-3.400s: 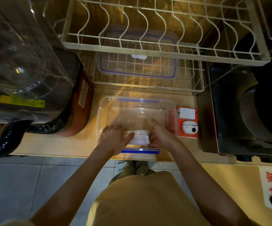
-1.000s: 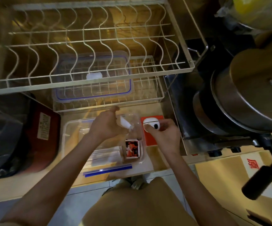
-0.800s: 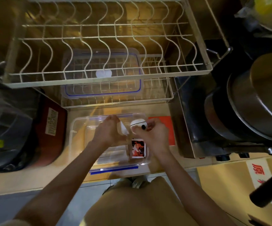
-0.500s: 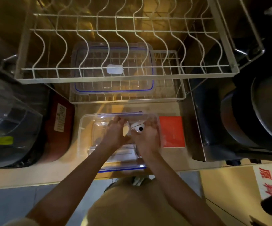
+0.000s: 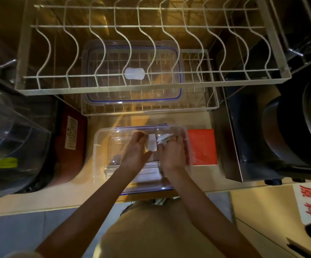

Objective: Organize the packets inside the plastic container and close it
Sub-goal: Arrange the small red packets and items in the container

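A clear plastic container (image 5: 102, 144) with blue-edged rim stands on the counter in front of me. Both hands are inside it. My left hand (image 5: 137, 152) grips a small white packet (image 5: 152, 145) held upright. My right hand (image 5: 173, 153) holds a round white item (image 5: 164, 137) with a dark mark, right beside the packet. Flat white packets (image 5: 149, 173) lie stacked along the container's near side. The container's clear lid (image 5: 132, 71) with a blue seal rests on the lower wire rack behind.
A red card (image 5: 203, 147) lies on the counter right of the container. A two-tier white wire dish rack (image 5: 151, 79) overhangs the back. A dark red appliance (image 5: 70, 146) and clear jug stand left; a steel stove with a black pot (image 5: 290, 127) stands right.
Both hands went from the near packet stack to picking up a white packet and a round white item from the red card, then brought them down into the container.
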The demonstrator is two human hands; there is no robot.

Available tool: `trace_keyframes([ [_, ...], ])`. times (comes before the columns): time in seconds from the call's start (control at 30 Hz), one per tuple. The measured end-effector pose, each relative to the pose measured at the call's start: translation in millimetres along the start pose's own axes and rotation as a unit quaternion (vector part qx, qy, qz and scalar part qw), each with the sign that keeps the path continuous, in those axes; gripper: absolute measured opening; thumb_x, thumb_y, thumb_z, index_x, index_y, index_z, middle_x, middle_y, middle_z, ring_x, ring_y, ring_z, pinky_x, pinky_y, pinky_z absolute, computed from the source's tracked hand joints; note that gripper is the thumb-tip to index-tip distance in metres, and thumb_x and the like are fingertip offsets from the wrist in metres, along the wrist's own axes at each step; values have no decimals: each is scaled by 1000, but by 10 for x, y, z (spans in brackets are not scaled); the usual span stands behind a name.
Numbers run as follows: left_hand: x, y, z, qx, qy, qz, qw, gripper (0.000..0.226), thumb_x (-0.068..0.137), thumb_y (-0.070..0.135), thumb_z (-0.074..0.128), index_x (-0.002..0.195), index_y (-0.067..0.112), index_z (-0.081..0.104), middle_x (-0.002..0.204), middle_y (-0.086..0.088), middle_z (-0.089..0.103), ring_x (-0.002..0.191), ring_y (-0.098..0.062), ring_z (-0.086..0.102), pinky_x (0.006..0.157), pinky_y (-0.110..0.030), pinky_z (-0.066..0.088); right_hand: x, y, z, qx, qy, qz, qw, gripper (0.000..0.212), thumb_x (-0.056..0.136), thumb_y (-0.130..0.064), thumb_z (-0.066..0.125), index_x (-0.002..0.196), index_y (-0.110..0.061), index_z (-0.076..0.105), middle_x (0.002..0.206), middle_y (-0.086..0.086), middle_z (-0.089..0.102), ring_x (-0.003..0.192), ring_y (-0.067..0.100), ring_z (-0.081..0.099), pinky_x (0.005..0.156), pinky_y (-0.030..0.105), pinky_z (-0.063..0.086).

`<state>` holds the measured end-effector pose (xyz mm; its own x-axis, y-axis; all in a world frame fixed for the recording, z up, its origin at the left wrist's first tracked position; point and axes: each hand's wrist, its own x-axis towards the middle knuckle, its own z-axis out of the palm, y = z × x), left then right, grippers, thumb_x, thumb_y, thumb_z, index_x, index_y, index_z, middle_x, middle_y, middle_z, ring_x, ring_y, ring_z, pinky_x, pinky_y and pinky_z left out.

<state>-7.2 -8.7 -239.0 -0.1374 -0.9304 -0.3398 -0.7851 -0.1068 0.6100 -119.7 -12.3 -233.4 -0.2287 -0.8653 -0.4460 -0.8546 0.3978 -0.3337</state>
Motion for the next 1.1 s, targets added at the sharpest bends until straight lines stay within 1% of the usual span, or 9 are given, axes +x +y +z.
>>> trace_keyframes([
  [0.13,-1,-16,37,5,6,9,1000,49,81,11,67,126,1,50,130,-16,45,107,-29,55,92,-28,43,-81,73,-37,-43,8,-73,996,46,92,-12,45,136,-5,37,147,15,30,134,28,33,108,36,36],
  [0.3,13,-13,93,44,17,37,998,44,81,13,67,122,0,55,129,-18,50,106,-31,58,91,-31,47,-170,199,1,-99,-9,-139,985,47,92,-16,45,138,-9,37,147,12,34,139,28,26,112,37,29],
  [0.47,44,35,149,63,11,56,996,42,80,11,67,118,-1,57,125,-20,53,96,-34,62,80,-31,49,-201,224,-21,-84,-21,-112,990,58,94,-22,44,145,-6,21,149,16,25,134,30,28,109,37,33],
  [0.6,37,71,157,53,11,47,997,44,85,15,62,127,4,51,131,-14,48,100,-26,59,77,-23,40,-186,193,-32,-84,-32,-99,991,59,95,-22,42,145,-6,17,149,16,20,134,30,26,106,38,38],
  [0.77,48,181,57,95,-22,12,995,48,86,30,59,129,12,48,137,-7,43,113,-25,54,83,-33,48,-158,182,-48,-53,-35,-93,994,54,94,-17,43,143,-7,24,148,15,25,133,29,28,104,38,38],
  [0.87,91,379,-94,102,-10,19,995,39,85,28,57,120,14,57,128,-9,54,114,-27,54,84,-36,48,-232,187,-177,87,8,-116,989,36,91,-8,45,127,-6,47,129,13,50,118,26,47,100,37,42],
  [0.93,164,550,-207,82,-20,34,996,26,83,24,57,106,15,65,114,-11,65,104,-29,60,80,-37,49,-334,204,-359,248,26,-99,963,24,93,-6,44,113,-9,57,96,-2,60,88,8,56,79,16,46],
  [1.0,274,720,-294,72,-63,43,994,19,83,23,57,96,14,69,102,-11,70,96,-28,64,78,-36,49,-413,260,-523,395,44,-28,917,20,96,-10,44,109,-13,60,83,-15,60,78,-1,57,66,4,43],
  [1.1,440,1016,-357,66,-120,82,987,20,84,22,60,89,8,73,96,-12,74,94,-25,66,82,-36,51,-456,417,-667,632,75,111,763,15,94,-8,48,97,-12,62,71,-8,70,69,7,66,62,14,51],
])
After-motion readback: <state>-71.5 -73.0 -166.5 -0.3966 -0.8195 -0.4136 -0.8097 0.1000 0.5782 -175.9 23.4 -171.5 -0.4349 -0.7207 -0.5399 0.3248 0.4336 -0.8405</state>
